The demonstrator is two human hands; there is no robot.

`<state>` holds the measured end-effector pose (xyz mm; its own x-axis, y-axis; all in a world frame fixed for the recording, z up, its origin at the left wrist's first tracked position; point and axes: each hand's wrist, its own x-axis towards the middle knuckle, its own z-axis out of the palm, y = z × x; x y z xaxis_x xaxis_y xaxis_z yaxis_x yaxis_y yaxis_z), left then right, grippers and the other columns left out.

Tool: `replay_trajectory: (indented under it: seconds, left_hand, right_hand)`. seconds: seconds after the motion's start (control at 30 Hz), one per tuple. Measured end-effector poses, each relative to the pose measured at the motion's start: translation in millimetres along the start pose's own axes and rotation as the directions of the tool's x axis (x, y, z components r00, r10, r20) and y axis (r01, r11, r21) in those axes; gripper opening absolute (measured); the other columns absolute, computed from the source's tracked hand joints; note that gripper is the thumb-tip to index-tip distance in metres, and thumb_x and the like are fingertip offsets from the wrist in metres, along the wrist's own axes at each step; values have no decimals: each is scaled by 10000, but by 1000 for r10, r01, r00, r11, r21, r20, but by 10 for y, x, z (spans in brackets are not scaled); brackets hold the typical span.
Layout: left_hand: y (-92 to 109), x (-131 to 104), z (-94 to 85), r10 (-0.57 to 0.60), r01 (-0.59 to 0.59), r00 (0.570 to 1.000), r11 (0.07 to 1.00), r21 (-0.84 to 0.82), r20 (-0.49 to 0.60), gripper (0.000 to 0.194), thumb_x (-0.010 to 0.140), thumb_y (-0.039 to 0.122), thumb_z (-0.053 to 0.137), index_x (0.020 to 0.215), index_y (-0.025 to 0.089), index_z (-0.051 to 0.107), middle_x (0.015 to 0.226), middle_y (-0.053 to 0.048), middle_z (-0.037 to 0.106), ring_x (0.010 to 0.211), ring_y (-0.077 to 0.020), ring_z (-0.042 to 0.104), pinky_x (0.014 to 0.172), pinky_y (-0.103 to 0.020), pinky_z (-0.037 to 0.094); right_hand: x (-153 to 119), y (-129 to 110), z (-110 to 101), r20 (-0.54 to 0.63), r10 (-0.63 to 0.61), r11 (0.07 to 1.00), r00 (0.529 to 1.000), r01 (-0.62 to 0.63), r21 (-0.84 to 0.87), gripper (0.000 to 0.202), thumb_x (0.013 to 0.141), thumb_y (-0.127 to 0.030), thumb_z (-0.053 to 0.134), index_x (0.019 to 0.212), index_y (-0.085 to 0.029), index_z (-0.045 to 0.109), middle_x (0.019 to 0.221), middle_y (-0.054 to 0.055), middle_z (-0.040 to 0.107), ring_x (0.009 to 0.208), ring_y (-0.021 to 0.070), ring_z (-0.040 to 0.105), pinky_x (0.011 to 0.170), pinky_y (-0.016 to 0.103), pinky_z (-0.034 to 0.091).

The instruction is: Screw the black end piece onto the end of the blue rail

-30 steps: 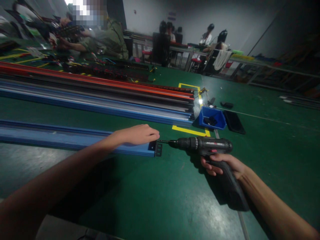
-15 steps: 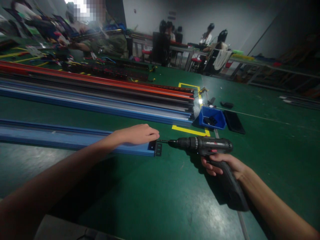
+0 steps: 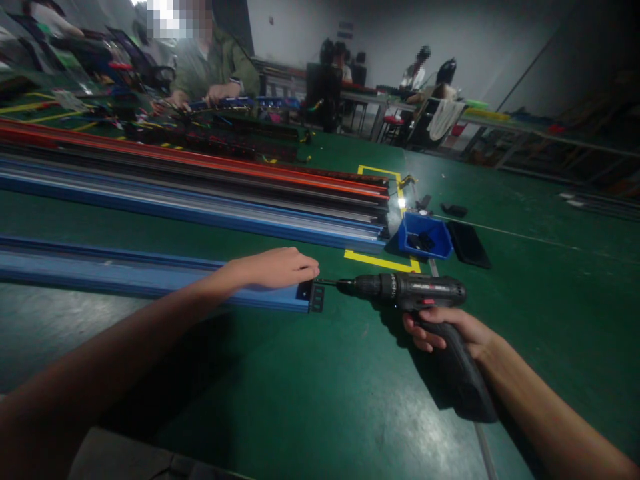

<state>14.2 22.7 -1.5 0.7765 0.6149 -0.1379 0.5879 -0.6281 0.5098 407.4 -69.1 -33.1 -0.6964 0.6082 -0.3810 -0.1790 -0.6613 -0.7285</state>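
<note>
A blue rail (image 3: 150,270) runs from the left edge to the centre, where the left hand (image 3: 277,268) lies over its end, grip unclear, near a black cap (image 3: 317,299). Right of centre, the right hand (image 3: 466,325) holds the drill (image 3: 425,290), bit (image 3: 329,283) toward the cap.

Far wall (image 3: 285,33): dim, fading to black at right
Floor (image 3: 310,400): pale glare near right, dark shadow near left
Far people (image 3: 223,63): soft, partly pixelated
</note>
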Motion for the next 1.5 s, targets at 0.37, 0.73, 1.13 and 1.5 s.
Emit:
replay_trajectory:
  seconds: [0.37,0.73,1.13,1.5]
  left_hand:
    - [5,4,1,-16,16,1000,999,28,21,397,1075,435,349,778,212,488,704,22,514,657,-141,488,654,-318,273]
    - [3,5,8,-28,28,1000,999,31,12,396,1066,432,359,772,210,506,692,21,519,639,-140,485,641,-312,268]
    - [-39,5,36,-8,8,1000,999,34,-8,405,1080,425,361,781,211,533,712,13,557,657,-141,504,647,-321,275]
    - [6,10,28,-8,8,1000,1000,16,-14,395,1074,403,363,766,206,513,695,20,524,660,-144,498,652,-316,275]
  right_hand:
    - [-4,10,14,-5,19,998,1000,-18,52,253,939,-277,752,1011,-35,762,771,45,658,498,34,484,642,213,534]
    - [-1,14,-21,19,5,998,1000,-6,57,254,948,-265,737,1036,-29,771,800,58,683,516,36,519,653,216,551]
    - [14,20,-3,36,-12,997,999,9,73,261,938,-266,747,1030,-25,783,802,60,684,508,33,519,647,216,559]
    - [3,29,-18,-23,16,998,1000,-14,69,269,904,-292,798,992,-38,795,768,52,691,495,32,523,613,199,532]
